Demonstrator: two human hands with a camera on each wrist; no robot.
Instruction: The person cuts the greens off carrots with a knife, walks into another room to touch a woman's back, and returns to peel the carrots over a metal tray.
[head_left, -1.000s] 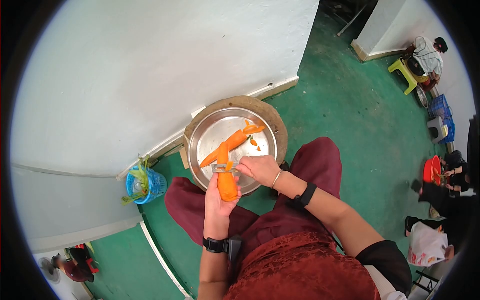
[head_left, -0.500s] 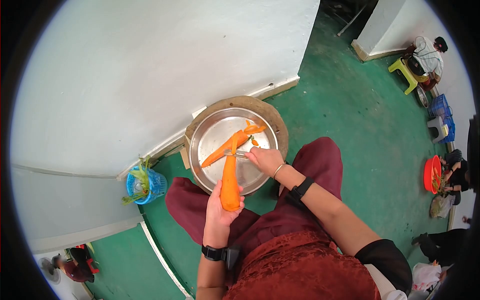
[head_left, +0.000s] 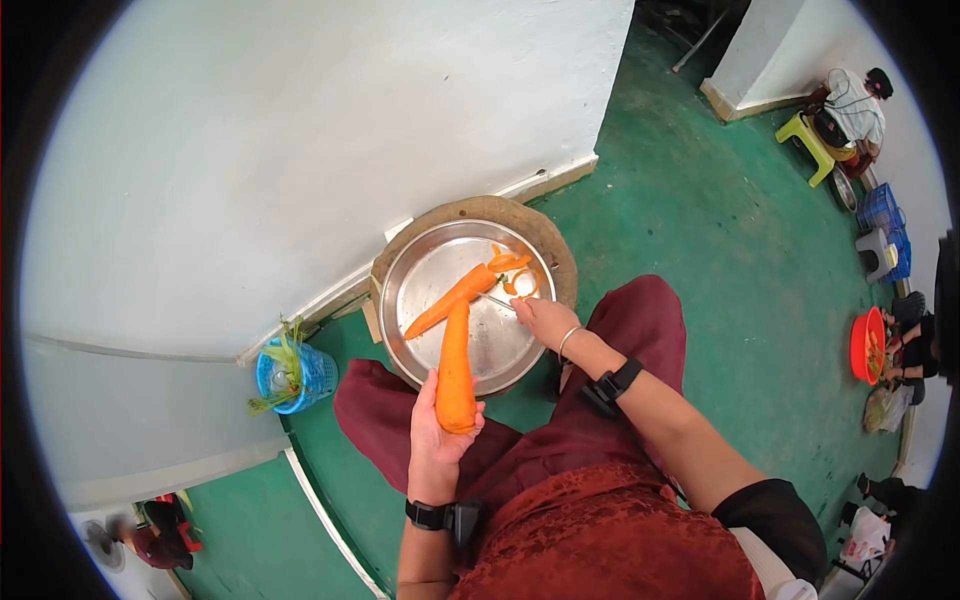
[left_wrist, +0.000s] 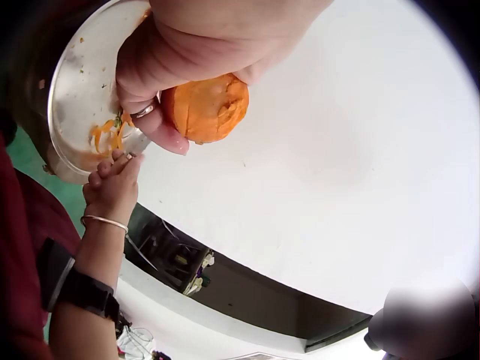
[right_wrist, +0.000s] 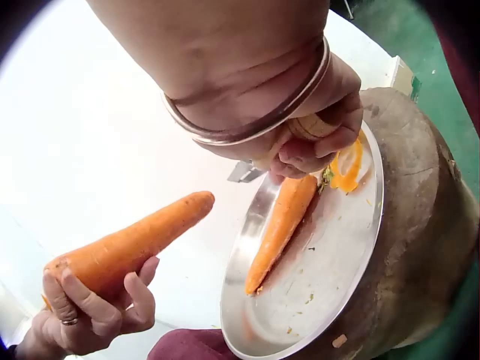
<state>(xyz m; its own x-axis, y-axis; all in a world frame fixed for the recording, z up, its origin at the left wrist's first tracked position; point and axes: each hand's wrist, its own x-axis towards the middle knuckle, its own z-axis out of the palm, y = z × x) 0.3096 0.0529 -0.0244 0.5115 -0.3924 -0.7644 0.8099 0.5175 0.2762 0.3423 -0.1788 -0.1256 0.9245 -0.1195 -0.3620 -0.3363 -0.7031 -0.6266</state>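
Note:
My left hand (head_left: 432, 440) grips a thick carrot (head_left: 455, 370) by its wide end, its narrow end pointing away over the pan. The wide end (left_wrist: 214, 112) faces the left wrist view. In my right hand (head_left: 548, 322) is a peeler, its wooden handle (right_wrist: 313, 127) inside the curled fingers and its metal blade (right_wrist: 244, 172) sticking out, apart from the held carrot. Below both hands is a round steel pan (head_left: 420, 260). A second carrot (right_wrist: 277, 232) lies in it, beside curled orange peelings (right_wrist: 349, 169) near the right hand.
The pan stands on a round wooden block (head_left: 565, 265) against a white wall (head_left: 330, 120). A blue basket with green leaves (head_left: 322, 375) is on the floor at left. Far right, other people sit near a yellow stool (head_left: 805, 140) and a red basin (head_left: 858, 345).
The peeler has slid off the carrot's narrow end and moved right, toward the peelings. A fresh curl of peel now lies in the pan. The left hand has tilted the carrot slightly.

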